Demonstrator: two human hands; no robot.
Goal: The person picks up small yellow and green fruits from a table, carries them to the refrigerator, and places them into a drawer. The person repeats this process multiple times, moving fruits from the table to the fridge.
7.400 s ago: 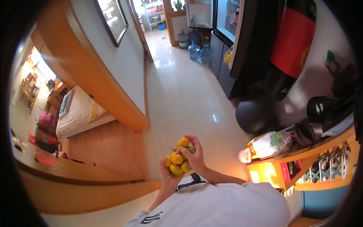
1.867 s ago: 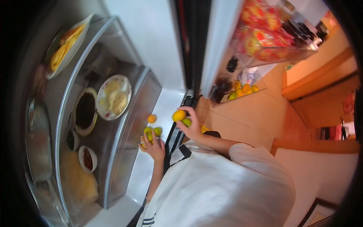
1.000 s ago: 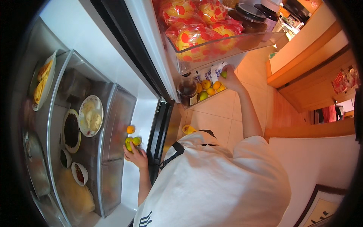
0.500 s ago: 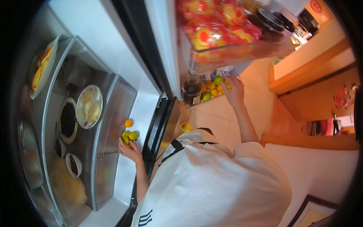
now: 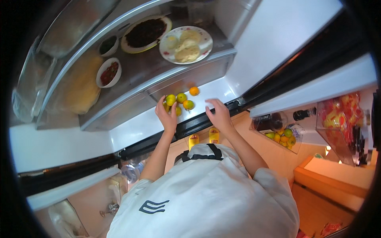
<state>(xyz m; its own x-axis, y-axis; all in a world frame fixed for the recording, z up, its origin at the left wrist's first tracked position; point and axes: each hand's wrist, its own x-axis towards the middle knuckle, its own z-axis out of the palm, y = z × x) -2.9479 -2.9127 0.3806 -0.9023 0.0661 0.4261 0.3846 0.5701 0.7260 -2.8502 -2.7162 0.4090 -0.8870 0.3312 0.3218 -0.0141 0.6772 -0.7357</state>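
your left fingers (image 5: 160,105) curled around a yellow-green mandarin (image 5: 170,99), your right fingers (image 5: 215,104) parted and empty, loose mandarins (image 5: 188,104) between them

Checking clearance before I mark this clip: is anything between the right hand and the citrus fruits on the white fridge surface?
Nothing visible does. Only bare white fridge surface shows between the right hand and the nearest citrus fruits. The left hand is across the cluster, not between them.
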